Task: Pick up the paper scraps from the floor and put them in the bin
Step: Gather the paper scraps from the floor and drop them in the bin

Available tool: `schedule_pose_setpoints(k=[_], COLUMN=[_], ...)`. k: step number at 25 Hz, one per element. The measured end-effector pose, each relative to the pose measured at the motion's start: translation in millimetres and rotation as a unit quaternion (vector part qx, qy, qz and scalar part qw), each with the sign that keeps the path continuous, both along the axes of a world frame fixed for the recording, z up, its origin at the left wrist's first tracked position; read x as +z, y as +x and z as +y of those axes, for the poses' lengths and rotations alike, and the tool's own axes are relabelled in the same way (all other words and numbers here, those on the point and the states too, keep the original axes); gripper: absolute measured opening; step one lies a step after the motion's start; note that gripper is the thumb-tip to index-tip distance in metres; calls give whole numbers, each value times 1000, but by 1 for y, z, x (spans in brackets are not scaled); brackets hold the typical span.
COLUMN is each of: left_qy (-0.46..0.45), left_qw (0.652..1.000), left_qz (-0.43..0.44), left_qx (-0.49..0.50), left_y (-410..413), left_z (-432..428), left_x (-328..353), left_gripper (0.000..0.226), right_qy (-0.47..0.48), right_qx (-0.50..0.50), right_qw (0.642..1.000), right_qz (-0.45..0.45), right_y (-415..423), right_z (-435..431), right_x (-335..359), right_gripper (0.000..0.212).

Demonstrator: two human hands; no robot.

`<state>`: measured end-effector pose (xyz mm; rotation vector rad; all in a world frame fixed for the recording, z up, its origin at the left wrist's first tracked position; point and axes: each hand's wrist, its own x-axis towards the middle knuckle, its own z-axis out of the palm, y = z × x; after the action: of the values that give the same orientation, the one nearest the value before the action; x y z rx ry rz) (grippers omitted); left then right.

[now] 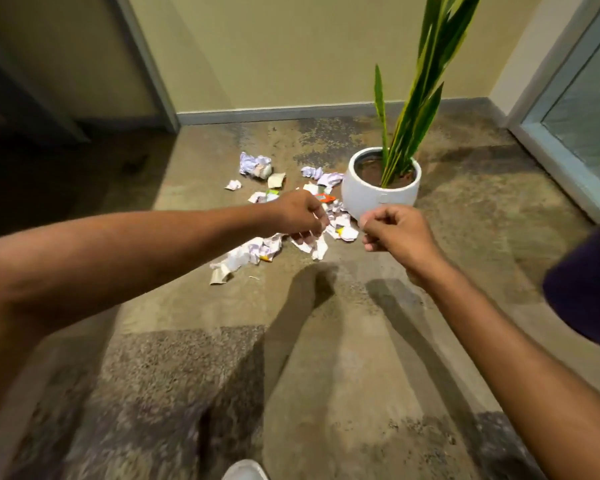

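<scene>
Several crumpled white and lilac paper scraps (257, 251) lie scattered on the mottled floor, left of a white plant pot. A bigger crumpled ball (255, 165) sits at the far end of the pile. My left hand (300, 214) hovers above the middle of the pile, fingers curled loosely downward, with nothing visibly in it. Just to its right, my right hand (394, 230) is held in a loose fist in front of the pot and also looks empty. No bin is in view.
A white round pot (380, 194) with a tall green plant stands against the scraps' right side. A wall with skirting runs behind, a door frame (153, 64) stands at left and a glass door (575, 133) at right. A dark purple object (589, 289) intrudes at the right edge.
</scene>
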<state>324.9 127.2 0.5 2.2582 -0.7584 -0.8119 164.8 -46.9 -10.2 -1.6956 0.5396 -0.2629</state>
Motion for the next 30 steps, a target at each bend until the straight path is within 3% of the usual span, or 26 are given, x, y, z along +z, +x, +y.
schedule_pose_setpoints(k=[8, 13, 19, 24, 30], left_qy=[167, 105, 44, 48, 101], left_qw=[980, 976, 972, 967, 958], left_qz=[-106, -186, -230, -245, -266], left_qx=[-7, 43, -4, -42, -22], left_y=[-6, -23, -19, -16, -22], left_z=[164, 182, 189, 188, 177], left_x=[-105, -148, -162, -161, -162], left_gripper=[9, 16, 15, 15, 12], right_qy=[-15, 8, -6, -35, -180], right_qx=[118, 113, 91, 94, 155], right_qw=[986, 983, 984, 984, 964], right_qz=[114, 147, 150, 151, 117], right_y=[47, 56, 69, 86, 106], right_z=[104, 119, 116, 127, 144], right_x=[-87, -129, -149, -151, -150], right_gripper=[15, 10, 12, 15, 14])
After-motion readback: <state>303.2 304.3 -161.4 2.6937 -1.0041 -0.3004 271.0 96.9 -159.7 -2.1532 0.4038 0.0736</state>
